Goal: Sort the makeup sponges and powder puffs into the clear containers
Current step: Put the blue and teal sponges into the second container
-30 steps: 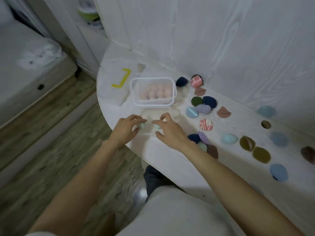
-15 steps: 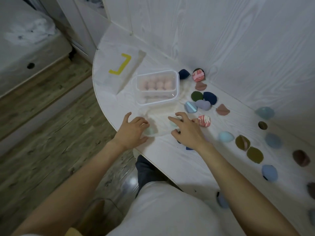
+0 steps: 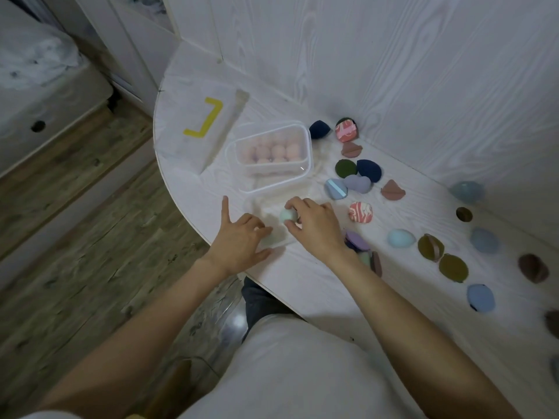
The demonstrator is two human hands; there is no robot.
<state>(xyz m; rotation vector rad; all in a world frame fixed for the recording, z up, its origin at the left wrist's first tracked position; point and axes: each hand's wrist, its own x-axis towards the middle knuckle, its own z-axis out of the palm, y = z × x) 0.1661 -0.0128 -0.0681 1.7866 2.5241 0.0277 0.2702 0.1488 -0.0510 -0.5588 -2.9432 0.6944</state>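
Observation:
My right hand pinches a mint-green sponge by the fingertips, just above a second, nearly invisible clear container near the table's front edge. Beside it, my left hand curls thumb and fingers around a pale mint sponge, with the index finger pointing away. A clear container behind them holds several pink sponges. Loose puffs and sponges lie to the right: marbled pink puff, light blue sponge, purple puff.
Several more puffs spread along the white table toward the right edge: olive, blue, navy. A yellow tape mark sits far left. The wall rises close behind; the table's curved edge drops to wooden floor at left.
The view has drifted, and both hands stay by the near clear container. My right hand has lifted its mint sponge slightly; my left index finger now sticks out.

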